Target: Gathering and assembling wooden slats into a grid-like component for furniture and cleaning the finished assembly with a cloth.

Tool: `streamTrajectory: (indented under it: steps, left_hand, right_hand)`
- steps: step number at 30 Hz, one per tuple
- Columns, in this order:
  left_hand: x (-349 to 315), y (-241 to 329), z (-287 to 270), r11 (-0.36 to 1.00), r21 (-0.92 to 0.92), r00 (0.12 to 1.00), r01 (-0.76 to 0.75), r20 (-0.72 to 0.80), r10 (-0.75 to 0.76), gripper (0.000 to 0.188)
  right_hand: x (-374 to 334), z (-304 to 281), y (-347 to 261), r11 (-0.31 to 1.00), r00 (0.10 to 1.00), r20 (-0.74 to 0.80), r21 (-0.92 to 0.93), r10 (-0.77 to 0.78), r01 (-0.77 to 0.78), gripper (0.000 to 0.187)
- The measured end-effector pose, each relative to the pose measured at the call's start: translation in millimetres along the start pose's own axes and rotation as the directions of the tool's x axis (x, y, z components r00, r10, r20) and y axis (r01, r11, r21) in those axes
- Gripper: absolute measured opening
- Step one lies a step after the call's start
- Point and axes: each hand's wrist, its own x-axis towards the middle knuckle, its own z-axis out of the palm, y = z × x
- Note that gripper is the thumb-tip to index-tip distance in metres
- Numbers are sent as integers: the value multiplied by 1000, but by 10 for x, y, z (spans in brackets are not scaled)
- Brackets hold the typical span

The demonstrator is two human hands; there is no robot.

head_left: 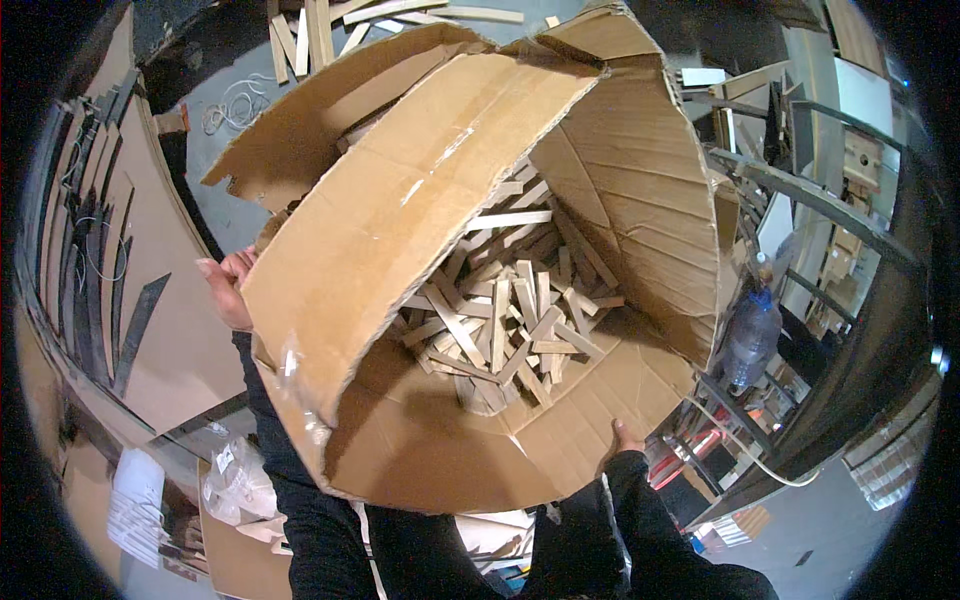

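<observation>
In the head view, a large cardboard box [640, 170] fills the middle of the frame, its opening turned toward the camera, with a heap of short wood pieces [499, 325] deep inside at the centre. The pieces cross at many angles and share no single long axis, whereas the broad flap [420, 195] over the left part of the opening runs lengthwise from lower left to upper right. The left hand [236, 285] is at centre left, against the box's outer left edge, with the flap between it and the heap; the heap lies to its right and slightly lower in the frame. Its fingers are partly hidden at the cardboard, so I cannot tell whether they close on it or only press it. The right hand [628, 440] is at lower right, its thumb laid over the near wall [430, 440] and its fingers out of sight behind; it appears to hold that wall between them. From this thumb the heap lies up and to the left, with only bare cardboard between, so the right hand is the nearer one. Neither hand touches the wood.
</observation>
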Motion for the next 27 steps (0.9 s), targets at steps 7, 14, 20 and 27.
streamTrajectory:
  steps: [7,14,20,27]
  left_hand:
    - [-277,563,200,994,68,996,-88,-22,89,56]
    - [-677,1282,758,976,28,950,-216,236,204,53]
    - [-715,1123,-1057,807,-526,963,269,166,-213,37]
    - [2346,1432,1198,803,-535,880,262,473,28,31]
  right_hand:
    - [720,-268,135,707,855,428,-505,-293,495,34]
    - [354,-246,-1014,556,733,604,-509,-314,657,33]
    - [150,-584,-1356,536,753,634,-580,-176,614,32]
    - [-317,-739,-1790,455,477,830,-320,-288,831,38]
